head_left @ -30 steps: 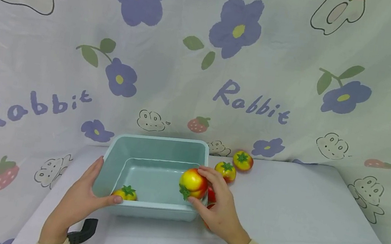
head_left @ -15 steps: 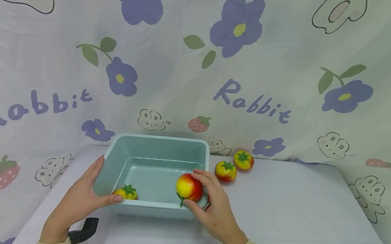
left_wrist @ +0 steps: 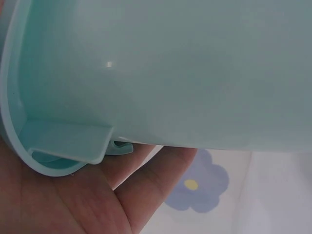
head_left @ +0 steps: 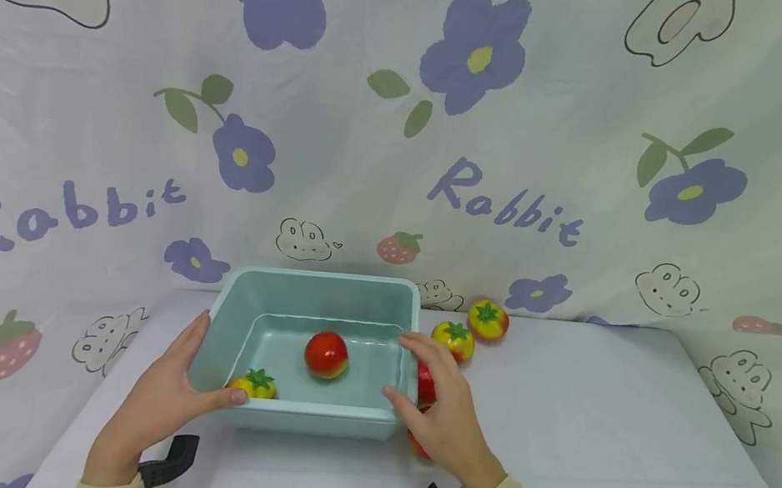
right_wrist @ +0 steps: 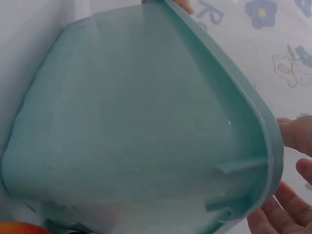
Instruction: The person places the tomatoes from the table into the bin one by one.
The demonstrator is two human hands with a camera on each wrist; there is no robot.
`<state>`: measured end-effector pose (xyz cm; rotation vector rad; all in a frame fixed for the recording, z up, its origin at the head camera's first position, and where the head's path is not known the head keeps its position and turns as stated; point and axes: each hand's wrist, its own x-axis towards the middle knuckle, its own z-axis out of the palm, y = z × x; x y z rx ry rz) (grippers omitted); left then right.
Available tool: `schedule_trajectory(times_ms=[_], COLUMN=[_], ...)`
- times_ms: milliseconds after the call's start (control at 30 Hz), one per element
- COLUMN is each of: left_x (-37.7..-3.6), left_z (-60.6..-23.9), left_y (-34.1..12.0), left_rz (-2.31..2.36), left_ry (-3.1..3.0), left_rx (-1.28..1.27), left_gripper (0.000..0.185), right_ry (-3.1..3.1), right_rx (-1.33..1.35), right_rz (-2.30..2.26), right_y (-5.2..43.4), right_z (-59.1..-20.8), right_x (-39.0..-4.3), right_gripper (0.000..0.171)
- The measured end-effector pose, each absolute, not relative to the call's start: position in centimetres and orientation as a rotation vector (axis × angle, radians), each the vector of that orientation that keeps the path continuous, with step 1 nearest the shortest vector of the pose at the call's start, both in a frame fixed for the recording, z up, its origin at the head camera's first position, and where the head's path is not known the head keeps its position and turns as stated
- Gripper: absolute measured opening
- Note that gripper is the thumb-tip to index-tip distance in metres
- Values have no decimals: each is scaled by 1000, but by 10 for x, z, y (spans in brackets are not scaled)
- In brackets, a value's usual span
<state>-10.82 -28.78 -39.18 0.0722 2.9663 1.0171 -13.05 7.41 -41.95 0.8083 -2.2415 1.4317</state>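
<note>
A pale teal plastic bin point(head_left: 305, 409) stands on the table in the head view. My left hand point(head_left: 155, 403) grips its front left corner, thumb over the front rim and fingers along the left wall; the left wrist view shows fingers point(left_wrist: 156, 183) behind the bin's wall. Inside, a red tomato point(head_left: 326, 355) lies near the middle, and a yellow tomato with green leaves point(head_left: 254, 384) sits at the front left, partly hidden by the front rim. My right hand point(head_left: 444, 421) hovers at the right rim, thumb and fingers apart, holding nothing.
Right of the bin, two yellow-red tomatoes point(head_left: 488, 319) sit toward the back. More red fruit point(head_left: 426, 384) shows partly between the bin and my right hand. A printed cloth point(head_left: 345, 144) hangs behind the white table point(head_left: 604, 444).
My right hand has let go of the tomato, which now lies farther left in the bin with its red side showing. The right fingers have spread. My left hand has stayed put.
</note>
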Motion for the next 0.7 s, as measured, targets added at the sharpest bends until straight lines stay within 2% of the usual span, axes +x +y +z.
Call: schedule_trajectory(times_ms=[300, 700], left_x=[-108, -108], left_z=[-391, -392], left_y=[-286, -287], left_rz=[994, 1003], left_ry=[2970, 2968], left_rx=[53, 64], left_gripper=[127, 128], right_ry=[-2203, -2228], right_rx=[720, 619], right_rz=[1459, 1482], right_y=[86, 104], right_z=[-423, -431], right_x=[-140, -157], right_gripper=[67, 58])
